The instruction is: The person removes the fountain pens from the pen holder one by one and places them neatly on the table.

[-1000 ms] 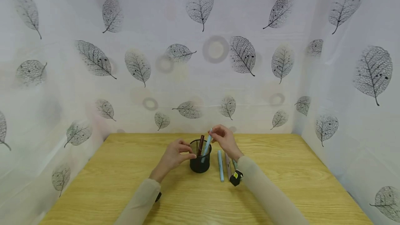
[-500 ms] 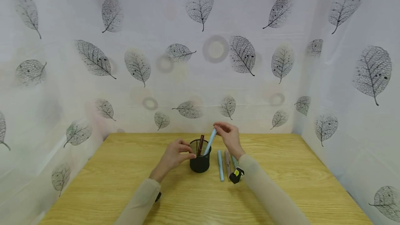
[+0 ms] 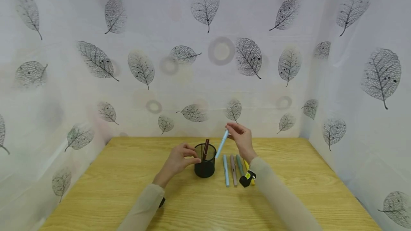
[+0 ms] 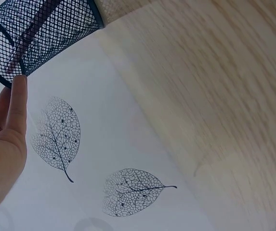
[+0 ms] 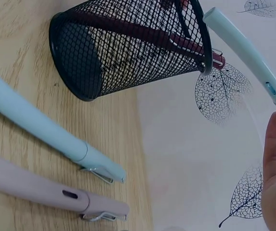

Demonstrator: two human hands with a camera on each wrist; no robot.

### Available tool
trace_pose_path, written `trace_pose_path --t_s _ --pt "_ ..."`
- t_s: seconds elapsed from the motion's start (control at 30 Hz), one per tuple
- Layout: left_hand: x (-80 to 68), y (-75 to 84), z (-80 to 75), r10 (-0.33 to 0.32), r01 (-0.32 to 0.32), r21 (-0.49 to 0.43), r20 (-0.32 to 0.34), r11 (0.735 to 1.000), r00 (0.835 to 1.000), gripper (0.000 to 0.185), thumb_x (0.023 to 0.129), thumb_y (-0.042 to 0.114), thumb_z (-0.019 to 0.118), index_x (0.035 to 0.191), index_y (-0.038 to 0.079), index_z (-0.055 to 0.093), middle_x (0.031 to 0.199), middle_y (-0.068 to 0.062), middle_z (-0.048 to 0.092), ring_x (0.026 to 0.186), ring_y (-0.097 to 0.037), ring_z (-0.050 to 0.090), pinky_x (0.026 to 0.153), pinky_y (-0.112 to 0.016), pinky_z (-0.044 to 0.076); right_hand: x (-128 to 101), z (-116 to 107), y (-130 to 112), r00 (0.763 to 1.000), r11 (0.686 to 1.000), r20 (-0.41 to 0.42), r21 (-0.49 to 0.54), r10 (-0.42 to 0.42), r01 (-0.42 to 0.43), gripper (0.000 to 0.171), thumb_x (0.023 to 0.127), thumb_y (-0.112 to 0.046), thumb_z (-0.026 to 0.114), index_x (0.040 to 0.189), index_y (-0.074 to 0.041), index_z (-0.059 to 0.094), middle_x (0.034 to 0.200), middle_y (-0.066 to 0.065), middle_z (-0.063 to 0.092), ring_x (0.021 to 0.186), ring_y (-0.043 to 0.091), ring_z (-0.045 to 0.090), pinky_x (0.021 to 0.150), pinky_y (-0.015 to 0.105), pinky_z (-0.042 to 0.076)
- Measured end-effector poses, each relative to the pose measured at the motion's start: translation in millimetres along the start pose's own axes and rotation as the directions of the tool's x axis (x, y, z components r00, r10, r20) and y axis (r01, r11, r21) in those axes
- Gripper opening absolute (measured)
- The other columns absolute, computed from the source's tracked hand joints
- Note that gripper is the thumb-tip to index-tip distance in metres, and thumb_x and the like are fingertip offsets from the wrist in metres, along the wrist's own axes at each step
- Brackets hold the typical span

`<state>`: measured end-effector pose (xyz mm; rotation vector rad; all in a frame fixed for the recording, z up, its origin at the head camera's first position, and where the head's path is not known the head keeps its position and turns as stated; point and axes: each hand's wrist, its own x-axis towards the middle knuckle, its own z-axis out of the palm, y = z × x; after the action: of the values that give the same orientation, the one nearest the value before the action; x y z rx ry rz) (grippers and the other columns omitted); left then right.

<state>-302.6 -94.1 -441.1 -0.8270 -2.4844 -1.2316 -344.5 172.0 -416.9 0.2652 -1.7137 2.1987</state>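
Pens (image 3: 232,170) beside mesh cup (image 3: 205,165).

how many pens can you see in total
6: a dark red pen in the mesh cup, a light blue pen held by the right hand, and four lying on the table beside the cup. More may be hidden.
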Motion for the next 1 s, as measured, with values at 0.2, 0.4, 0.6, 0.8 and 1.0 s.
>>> trace_pose_path --t_s 0.2,0.4,0.6,0.8,1.0 --pt "0.9 -0.6 -0.2 -0.015 0.015 0.007 0.002 1.000 1.000 0.008 0.077 0.027 0.083 0.078 0.021 0.078 0.096 0.004 0.065 0.095 -0.018 0.062 0.080 -0.047 0.054 -2.3 -6.1 -2.0 0.997 0.998 0.063 -0.039 0.045 -0.042 0.038 0.091 -0.005 0.069 0.124 0.012 0.059 0.104 0.008 0.072 0.085 0.010 0.067 0.074 0.028 0.059" --pt "0.9 0.3 -1.7 -0.022 0.022 -0.001 0.008 1.000 1.000 0.008 0.077 0.028 0.083 0.077 0.022 0.078 0.096 0.005 0.065 0.095 -0.018 0.061 0.080 -0.047 0.054 -2.8 -15.6 2.4 0.976 0.988 0.172 -0.098 0.133 -0.118 0.043 0.092 -0.007 0.068 0.132 0.006 0.056 0.108 0.003 0.068 0.092 0.011 0.066 0.079 0.031 0.059" --pt "1.2 0.1 -1.4 -0.024 0.024 -0.004 0.013 1.000 1.000 0.008 0.077 0.027 0.083 0.078 0.021 0.078 0.096 0.004 0.064 0.095 -0.018 0.061 0.080 -0.049 0.053 -5.2 -21.3 2.5 0.955 0.976 0.238 -0.173 0.175 -0.135 0.045 0.094 -0.009 0.067 0.135 0.001 0.054 0.121 0.006 0.062 0.095 0.010 0.065 0.084 0.034 0.058" --pt "0.7 -0.3 -1.1 -0.045 0.046 -0.013 0.016 0.999 0.999 0.007 0.077 0.027 0.083 0.078 0.023 0.077 0.096 0.005 0.064 0.096 -0.018 0.061 0.081 -0.050 0.053 -6.5 -31.0 -1.1 0.944 0.957 0.256 -0.253 0.208 -0.142 0.043 0.097 -0.009 0.062 0.138 0.000 0.053 0.128 0.014 0.059 0.098 0.008 0.064 0.084 0.032 0.057" --pt "0.1 0.7 -0.5 -0.045 0.045 0.012 0.013 0.999 0.999 0.008 0.077 0.029 0.082 0.077 0.023 0.077 0.097 0.005 0.064 0.094 -0.017 0.061 0.079 -0.045 0.054 -7.1 -45.5 0.4 0.939 0.933 0.246 -0.326 0.238 -0.151 0.043 0.098 -0.011 0.060 0.140 -0.002 0.052 0.129 0.016 0.059 0.097 0.006 0.063 0.080 0.027 0.056"
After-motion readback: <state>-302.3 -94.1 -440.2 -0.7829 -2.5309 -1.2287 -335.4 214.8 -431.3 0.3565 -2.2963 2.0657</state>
